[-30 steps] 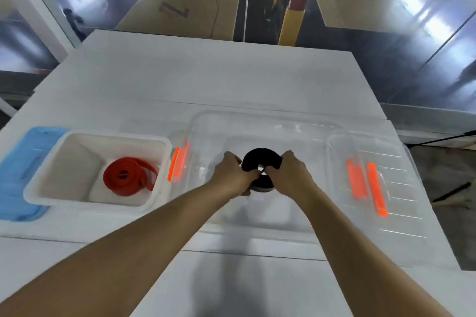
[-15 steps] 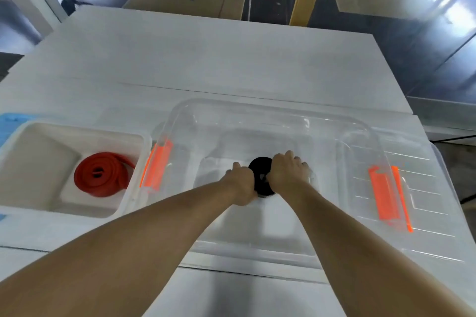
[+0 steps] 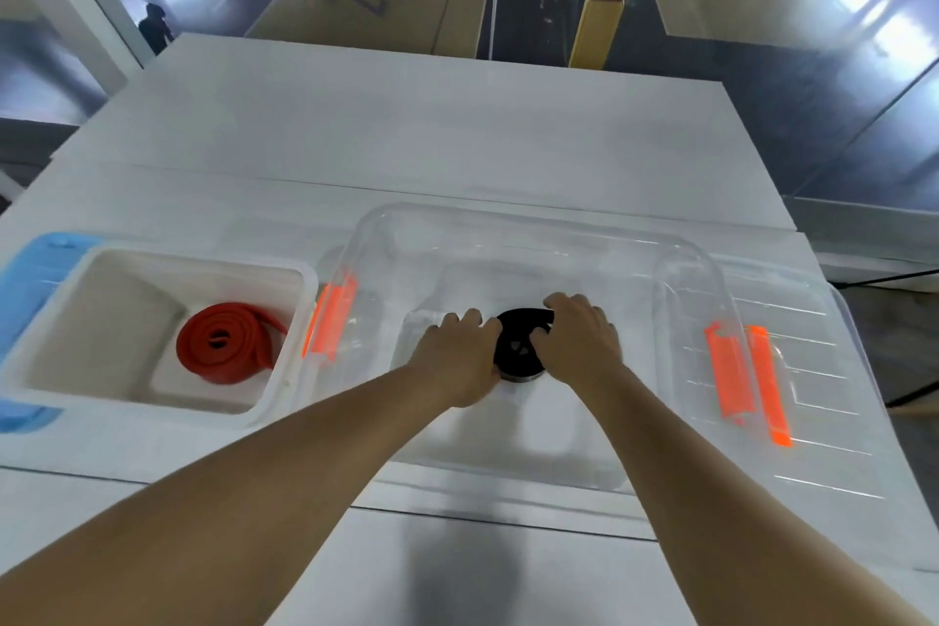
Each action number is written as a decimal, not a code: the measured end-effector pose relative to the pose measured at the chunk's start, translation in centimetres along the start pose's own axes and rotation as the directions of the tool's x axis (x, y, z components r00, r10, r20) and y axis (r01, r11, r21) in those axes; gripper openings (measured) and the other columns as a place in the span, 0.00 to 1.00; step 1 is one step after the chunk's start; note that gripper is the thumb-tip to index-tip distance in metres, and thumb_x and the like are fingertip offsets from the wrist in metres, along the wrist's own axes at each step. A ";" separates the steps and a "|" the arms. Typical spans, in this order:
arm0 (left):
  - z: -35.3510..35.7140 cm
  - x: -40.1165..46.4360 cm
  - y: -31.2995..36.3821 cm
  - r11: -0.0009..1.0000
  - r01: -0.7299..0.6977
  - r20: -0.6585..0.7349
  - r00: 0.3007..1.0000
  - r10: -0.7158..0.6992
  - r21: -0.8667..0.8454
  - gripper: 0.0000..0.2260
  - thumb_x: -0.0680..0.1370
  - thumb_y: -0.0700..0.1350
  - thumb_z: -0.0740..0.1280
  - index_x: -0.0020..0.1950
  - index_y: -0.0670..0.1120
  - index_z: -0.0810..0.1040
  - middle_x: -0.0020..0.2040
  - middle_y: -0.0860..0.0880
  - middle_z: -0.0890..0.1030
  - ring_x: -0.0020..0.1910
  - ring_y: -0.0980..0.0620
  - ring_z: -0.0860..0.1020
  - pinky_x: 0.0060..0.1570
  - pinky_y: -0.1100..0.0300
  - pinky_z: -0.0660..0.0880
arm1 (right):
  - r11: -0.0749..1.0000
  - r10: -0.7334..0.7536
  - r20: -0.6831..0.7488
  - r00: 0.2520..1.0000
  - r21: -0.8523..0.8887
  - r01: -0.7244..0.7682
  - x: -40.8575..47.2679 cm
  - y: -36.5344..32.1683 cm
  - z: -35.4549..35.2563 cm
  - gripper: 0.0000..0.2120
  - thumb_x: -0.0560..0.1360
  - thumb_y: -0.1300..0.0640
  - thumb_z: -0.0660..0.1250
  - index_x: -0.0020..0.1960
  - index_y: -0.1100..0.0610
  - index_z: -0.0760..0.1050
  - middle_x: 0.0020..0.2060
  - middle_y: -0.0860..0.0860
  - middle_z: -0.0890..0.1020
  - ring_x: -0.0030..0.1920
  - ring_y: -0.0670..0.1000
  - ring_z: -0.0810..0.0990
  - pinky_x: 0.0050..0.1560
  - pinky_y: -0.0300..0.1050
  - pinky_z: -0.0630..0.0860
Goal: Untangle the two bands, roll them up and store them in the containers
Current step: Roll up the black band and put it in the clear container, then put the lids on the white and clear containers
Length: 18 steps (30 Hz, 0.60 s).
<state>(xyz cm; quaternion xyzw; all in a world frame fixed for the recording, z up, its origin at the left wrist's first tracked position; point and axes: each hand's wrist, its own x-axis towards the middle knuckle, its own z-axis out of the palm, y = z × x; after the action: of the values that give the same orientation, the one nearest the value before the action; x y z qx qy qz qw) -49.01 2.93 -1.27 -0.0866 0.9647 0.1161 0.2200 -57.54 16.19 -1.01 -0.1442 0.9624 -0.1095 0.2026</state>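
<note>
- Done: the red band (image 3: 226, 342) lies rolled in the white container (image 3: 45, 386), at left.
- Left: both hands, left hand (image 3: 460, 356) and right hand (image 3: 579, 343), fingers curled on the rolled black band (image 3: 518, 351), set it inside the clear container (image 3: 508, 229).

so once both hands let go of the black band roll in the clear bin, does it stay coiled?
Probably loosens a bit. The red band in the white container already trails a loose tail, and the black band looks like similar floppy rubber. Both the left hand and right hand grip it, suggesting springiness. Lying flat on the clear container floor, rolling seems unlikely.
</note>
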 end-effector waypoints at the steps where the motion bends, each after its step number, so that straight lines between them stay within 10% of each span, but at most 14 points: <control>1: -0.4 -0.8 -0.1 0.999 -0.015 -0.038 0.999 0.016 0.039 0.22 0.82 0.50 0.62 0.75 0.46 0.65 0.72 0.43 0.69 0.69 0.39 0.69 0.65 0.48 0.69 | 1.000 -0.011 -0.019 1.000 0.023 0.012 -0.7 -0.1 -0.4 0.23 0.82 0.53 0.63 0.76 0.54 0.69 0.70 0.55 0.74 0.70 0.58 0.72 0.69 0.53 0.69; 18: -3.8 -20.3 -8.5 0.997 -0.063 -0.574 0.815 0.080 0.049 0.16 0.74 0.49 0.70 0.61 0.48 0.80 0.61 0.46 0.81 0.59 0.41 0.79 0.55 0.48 0.75 | 0.886 -0.229 -0.406 0.885 0.289 0.363 -15.8 -10.7 0.0 0.20 0.78 0.59 0.69 0.70 0.54 0.77 0.64 0.52 0.79 0.63 0.58 0.77 0.68 0.54 0.71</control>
<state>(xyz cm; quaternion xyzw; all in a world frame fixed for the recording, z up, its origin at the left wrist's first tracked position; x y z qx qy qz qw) -30.69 -3.90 9.47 -0.0784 0.9901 0.0795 -0.0848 -41.19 11.23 7.52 -0.2300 0.9126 -0.3371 0.0259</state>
